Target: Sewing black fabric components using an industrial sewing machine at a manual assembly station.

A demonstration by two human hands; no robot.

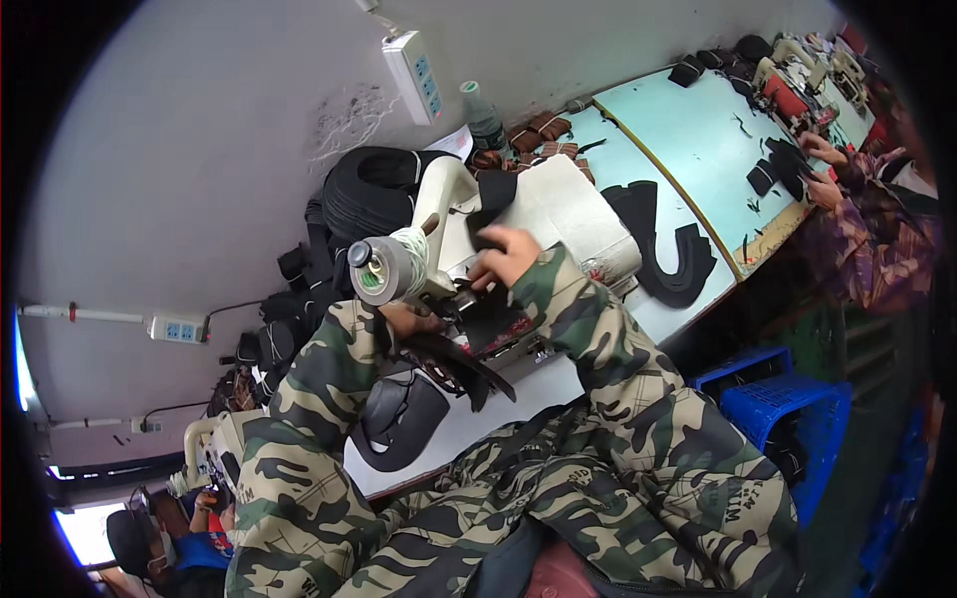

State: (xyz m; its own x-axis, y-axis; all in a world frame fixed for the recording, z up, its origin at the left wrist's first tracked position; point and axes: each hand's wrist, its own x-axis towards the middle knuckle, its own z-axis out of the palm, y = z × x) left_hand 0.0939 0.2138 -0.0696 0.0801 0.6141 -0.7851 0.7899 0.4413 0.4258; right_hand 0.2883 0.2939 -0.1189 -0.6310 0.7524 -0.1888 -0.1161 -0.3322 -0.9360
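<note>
A white sewing machine (446, 189) with a grey pulley (371, 283) and a coil of pale cord stands in front of me. My right hand (508, 257) is bent beside the machine head, its fingertips closed at the upper edge of a black fabric piece (492, 321). Close to the head's near left side is my left hand (409, 319); the machine and sleeve hide most of its fingers, so its grip is unclear. Just below it, dark strips (454, 361) droop over the table edge. Curved black padded pieces (401, 429) lie nearer my body.
Stacked black curved pieces (369, 194) stand behind the machine. More curved pieces (680, 264) lie right, near a bottle (481, 118) and brown bundles (550, 125). Blue crates (788, 409) sit low right. Another person's hands (823, 169) work at the far right table.
</note>
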